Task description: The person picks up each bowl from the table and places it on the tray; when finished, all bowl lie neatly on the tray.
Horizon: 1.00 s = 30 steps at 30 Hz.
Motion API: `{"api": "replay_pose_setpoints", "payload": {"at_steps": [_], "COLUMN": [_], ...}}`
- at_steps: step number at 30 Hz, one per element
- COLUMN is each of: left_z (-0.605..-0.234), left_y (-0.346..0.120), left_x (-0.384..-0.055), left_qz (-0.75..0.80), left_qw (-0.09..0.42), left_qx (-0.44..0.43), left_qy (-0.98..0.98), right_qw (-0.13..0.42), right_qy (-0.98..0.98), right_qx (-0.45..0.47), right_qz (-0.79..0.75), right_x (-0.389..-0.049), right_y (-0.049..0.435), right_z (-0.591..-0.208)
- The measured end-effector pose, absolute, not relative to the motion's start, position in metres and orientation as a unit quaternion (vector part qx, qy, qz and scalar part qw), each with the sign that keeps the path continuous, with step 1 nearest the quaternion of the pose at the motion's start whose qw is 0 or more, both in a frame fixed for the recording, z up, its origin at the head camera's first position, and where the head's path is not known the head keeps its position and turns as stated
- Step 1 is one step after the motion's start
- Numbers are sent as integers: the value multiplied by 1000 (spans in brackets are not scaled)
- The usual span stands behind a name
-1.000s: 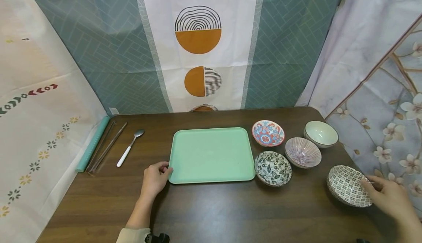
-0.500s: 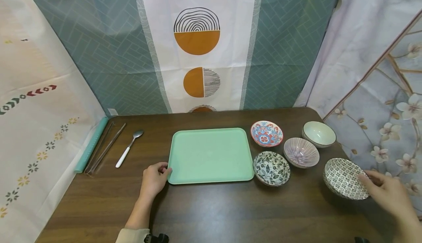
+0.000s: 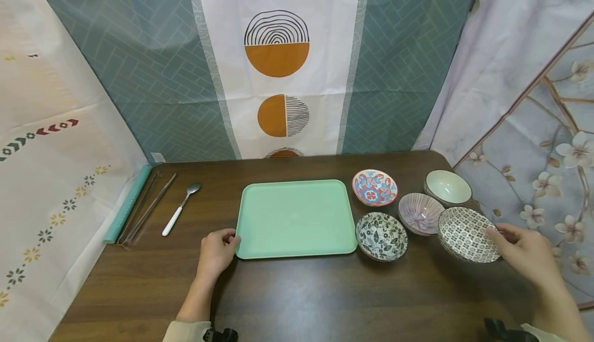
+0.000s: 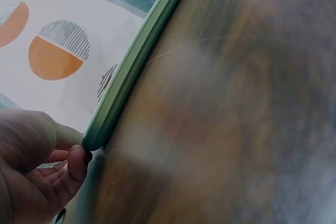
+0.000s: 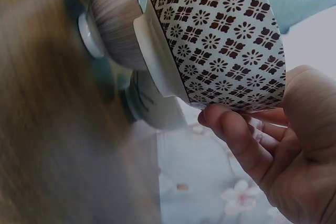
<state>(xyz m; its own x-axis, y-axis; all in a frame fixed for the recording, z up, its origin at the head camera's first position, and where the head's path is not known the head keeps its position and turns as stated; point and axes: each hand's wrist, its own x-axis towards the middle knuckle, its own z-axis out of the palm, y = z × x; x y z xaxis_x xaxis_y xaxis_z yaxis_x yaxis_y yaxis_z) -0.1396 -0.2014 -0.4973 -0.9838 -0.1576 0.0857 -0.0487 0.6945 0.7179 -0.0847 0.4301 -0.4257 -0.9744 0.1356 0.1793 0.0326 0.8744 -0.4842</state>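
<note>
At the near left corner of a mint green tray (image 3: 297,218), my left hand (image 3: 217,251) pinches the rim between thumb and fingers, as the left wrist view confirms. My right hand (image 3: 529,251) grips the right rim of a bowl with a dark geometric flower pattern (image 3: 467,233). In the right wrist view that bowl is held off the table, its foot showing. Close to its left lies a purple-streaked bowl (image 3: 419,213). Behind stands a pale green bowl (image 3: 448,187). A black-and-white leafy bowl (image 3: 381,236) sits by the tray's right edge.
A red and blue patterned bowl (image 3: 375,187) stands behind the leafy one. On the left lie a white-handled spoon (image 3: 181,210), metal tongs (image 3: 148,210) and a teal roll (image 3: 127,205) along the brown table's (image 3: 297,300) edge. Hanging cloths (image 3: 399,63) surround the table.
My right hand has carried the geometric-patterned bowl up and to the left, closer to the purple-streaked and pale green bowls. My left hand keeps its hold on the tray.
</note>
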Motion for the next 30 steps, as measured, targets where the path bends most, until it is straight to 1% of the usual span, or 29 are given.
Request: {"api": "replay_pose_setpoints", "payload": {"at_steps": [6,15,21,30], "left_z": [-498,-497,-497,-499], "left_y": [-200,-199,-200,-201], "left_x": [-141,-143,-143,-143], "left_qz": [-382,-385,-385,-397], "left_qw": [77,73,79,64], "left_qx": [60,59,54,56], "left_qy": [-919,-918,-918,-914], "right_qw": [111,125,146,127], "right_qy": [-957,-950,-937,-919], "right_qx": [-25,-13,11,37], "right_qz": [268,286,317,371], "right_x": [-94,-104,-119,-136], "right_y": [420,401,370,323], "right_z": [-419,-410,-405,-400]}}
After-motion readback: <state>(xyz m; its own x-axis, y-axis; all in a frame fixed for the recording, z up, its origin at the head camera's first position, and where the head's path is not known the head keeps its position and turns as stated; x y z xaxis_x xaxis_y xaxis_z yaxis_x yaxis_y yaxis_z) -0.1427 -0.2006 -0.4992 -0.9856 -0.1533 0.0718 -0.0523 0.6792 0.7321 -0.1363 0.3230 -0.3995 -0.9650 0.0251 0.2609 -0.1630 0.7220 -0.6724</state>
